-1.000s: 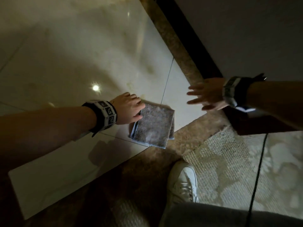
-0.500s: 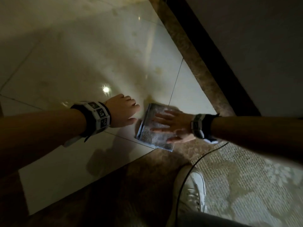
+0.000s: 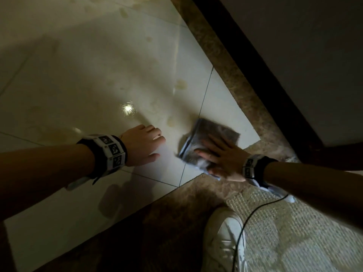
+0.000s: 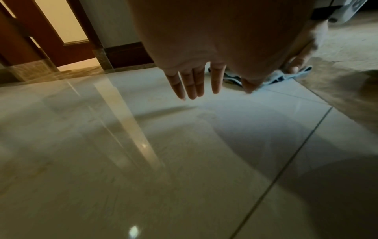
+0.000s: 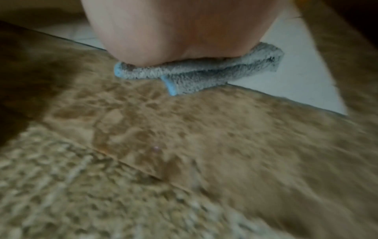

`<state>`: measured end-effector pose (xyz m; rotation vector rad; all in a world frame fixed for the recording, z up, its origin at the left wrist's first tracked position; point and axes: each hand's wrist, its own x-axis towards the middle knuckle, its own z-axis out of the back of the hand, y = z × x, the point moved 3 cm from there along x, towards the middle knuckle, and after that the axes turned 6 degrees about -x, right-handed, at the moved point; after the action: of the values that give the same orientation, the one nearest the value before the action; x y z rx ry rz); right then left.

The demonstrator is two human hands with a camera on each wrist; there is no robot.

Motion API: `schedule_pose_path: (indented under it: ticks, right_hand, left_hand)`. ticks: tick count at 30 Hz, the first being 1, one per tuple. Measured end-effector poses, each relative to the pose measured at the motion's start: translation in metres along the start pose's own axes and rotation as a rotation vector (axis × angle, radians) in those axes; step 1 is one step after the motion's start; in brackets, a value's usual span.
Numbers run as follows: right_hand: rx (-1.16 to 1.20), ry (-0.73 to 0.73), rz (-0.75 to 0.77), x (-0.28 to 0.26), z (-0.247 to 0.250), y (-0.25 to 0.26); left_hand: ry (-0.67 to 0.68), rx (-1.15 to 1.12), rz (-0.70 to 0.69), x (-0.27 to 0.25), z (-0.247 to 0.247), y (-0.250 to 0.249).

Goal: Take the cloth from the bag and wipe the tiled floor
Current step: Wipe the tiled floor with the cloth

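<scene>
1. The right hand (image 3: 224, 160) is lying flat on the folded grey cloth (image 3: 210, 138), fingers straight and spread, palm pressing it down; the grip is an open press, not a pinch.
2. The cloth is sitting on the pale tiled floor (image 3: 98, 85) at the near right corner of the light tile, its near edge overlapping the brown stone border (image 3: 196, 203).
3. The left hand (image 3: 144, 146) is hovering or resting just left of the cloth, fingers straight, holding nothing, apart from it.
4. From the pressing hand, the yellowish spots (image 3: 181, 85) are lying farther away and to the left, so the wipe likely has to push away from the border.
</scene>
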<state>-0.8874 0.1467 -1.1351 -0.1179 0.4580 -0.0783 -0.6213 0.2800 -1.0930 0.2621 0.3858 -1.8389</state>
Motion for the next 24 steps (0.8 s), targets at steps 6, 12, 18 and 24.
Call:
schedule_pose_path:
  ticks: [6,12,18,24]
  right_hand:
    - [0.132,0.107,-0.279,-0.017,-0.018,-0.053]
    - [0.223,0.108,-0.473,0.002,-0.02,-0.05]
    - [0.279,0.005,-0.544,0.03,-0.01,-0.023]
    - [0.217,-0.014,-0.207,0.073,0.026,0.03]
  left_hand:
    - [0.012,0.003,0.036,0.005,-0.001,0.013]
    - [0.061,0.067,0.106,-0.018,-0.005,0.029]
    - [0.124,0.012,0.186,-0.049,-0.015,0.039]
    - [0.117,-0.022,0.232,-0.077,-0.014,0.045]
